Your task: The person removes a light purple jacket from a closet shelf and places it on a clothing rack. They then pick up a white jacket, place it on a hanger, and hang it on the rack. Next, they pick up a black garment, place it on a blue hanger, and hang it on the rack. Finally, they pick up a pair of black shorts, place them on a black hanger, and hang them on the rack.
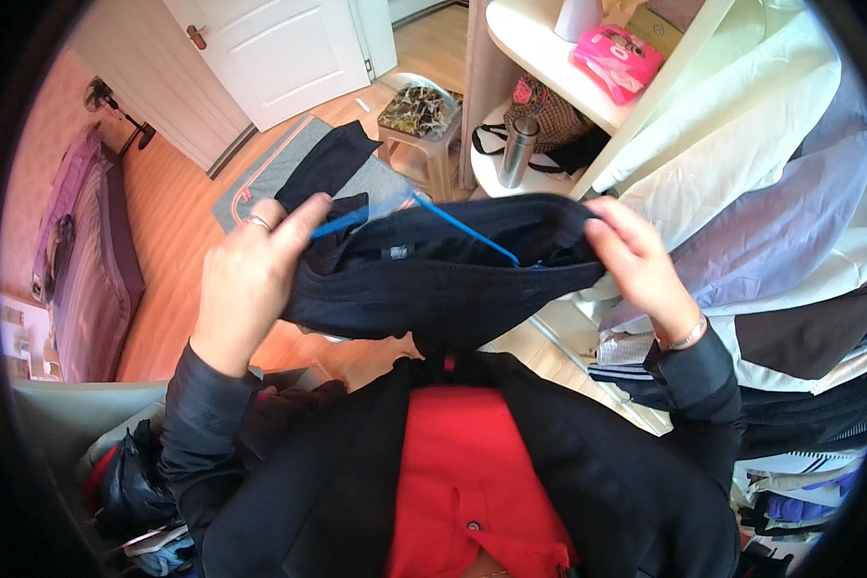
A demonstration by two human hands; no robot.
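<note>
dark garment (395, 308) above wooden floor (175, 255)
left hand (250, 265), right hand (643, 258) grip its waistband (472, 281); white door (270, 58) and stool (438, 157) beyond

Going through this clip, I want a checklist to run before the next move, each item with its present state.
1. Left grip holds the dark garment: ok, at the left end of its opening.
2. Right grip holds it too: ok, at the opening's right end.
3. Opening spread: ok, pale inner label visible.
4. Blue hanger fastened to the garment: cannot tell; one arm runs into the opening.
5. Garment's lower part hanging free: cannot tell, mostly out of sight.
6. Metal flask standing upright: ok.
</note>
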